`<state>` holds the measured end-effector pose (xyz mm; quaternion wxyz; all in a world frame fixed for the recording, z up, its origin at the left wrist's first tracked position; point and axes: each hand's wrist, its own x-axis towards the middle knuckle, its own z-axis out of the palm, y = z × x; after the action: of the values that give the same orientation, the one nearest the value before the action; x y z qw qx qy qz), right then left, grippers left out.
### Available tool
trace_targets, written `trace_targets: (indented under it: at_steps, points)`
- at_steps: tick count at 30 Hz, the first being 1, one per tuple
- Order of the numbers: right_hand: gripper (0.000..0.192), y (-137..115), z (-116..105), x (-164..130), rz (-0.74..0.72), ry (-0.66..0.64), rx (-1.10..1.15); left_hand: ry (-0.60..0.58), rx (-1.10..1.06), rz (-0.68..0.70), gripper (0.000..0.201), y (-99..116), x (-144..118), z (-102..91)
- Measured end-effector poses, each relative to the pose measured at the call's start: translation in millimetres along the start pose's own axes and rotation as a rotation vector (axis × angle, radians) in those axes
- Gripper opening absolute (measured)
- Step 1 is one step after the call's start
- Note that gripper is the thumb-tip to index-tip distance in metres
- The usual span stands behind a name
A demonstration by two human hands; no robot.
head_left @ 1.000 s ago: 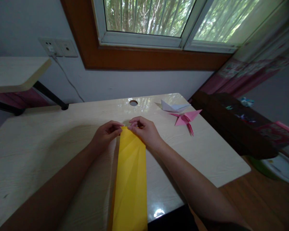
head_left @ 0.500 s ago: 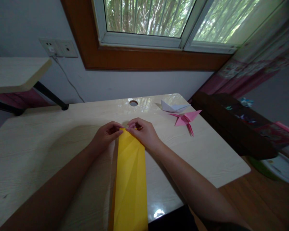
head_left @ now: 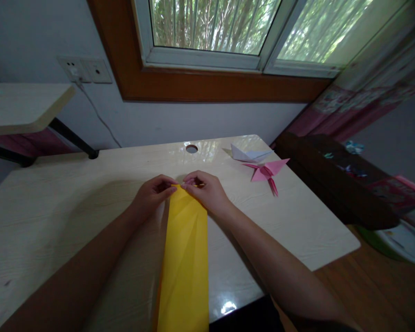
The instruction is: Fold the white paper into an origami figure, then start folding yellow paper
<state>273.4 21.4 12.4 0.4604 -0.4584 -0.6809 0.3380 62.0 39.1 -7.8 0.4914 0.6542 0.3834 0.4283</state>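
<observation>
A long folded sheet of yellow paper (head_left: pixel 186 258) runs from the bottom of the view up to my fingers, with slanting creases across its face. My left hand (head_left: pixel 155 191) pinches its far left corner between thumb and fingers. Right beside it, my right hand (head_left: pixel 205 189) pinches the same far edge, the thumb lying on top. The fingertips of both hands almost meet. To the right lie a pink origami crane (head_left: pixel 266 171) and, just behind it, a white folded paper piece (head_left: pixel 249 153).
The pale wooden desk (head_left: pixel 90 230) has a round cable hole (head_left: pixel 191 148) near its back edge. A raised shelf (head_left: pixel 27 108) stands on black legs at the left. A dark object (head_left: pixel 249 318) sits at the front edge. A dark brown piece of furniture (head_left: pixel 332 184) is beyond the desk's right side.
The near end of the yellow paper has swung slightly left. Both hands keep their pinch at the far edge, almost unmoved.
</observation>
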Motion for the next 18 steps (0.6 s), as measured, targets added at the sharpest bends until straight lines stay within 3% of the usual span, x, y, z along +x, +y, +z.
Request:
trace_targets:
  at_steps: [6,18]
  points:
    - [0.007,-1.9,-6.4,0.5,-0.092,-0.055,-0.052,0.045,0.018,-0.004,0.023,0.1,-0.1,0.1]
    - [0.008,-3.5,-9.2,0.4,-0.108,-0.086,-0.060,0.044,0.051,0.006,0.024,0.3,-0.2,-0.4]
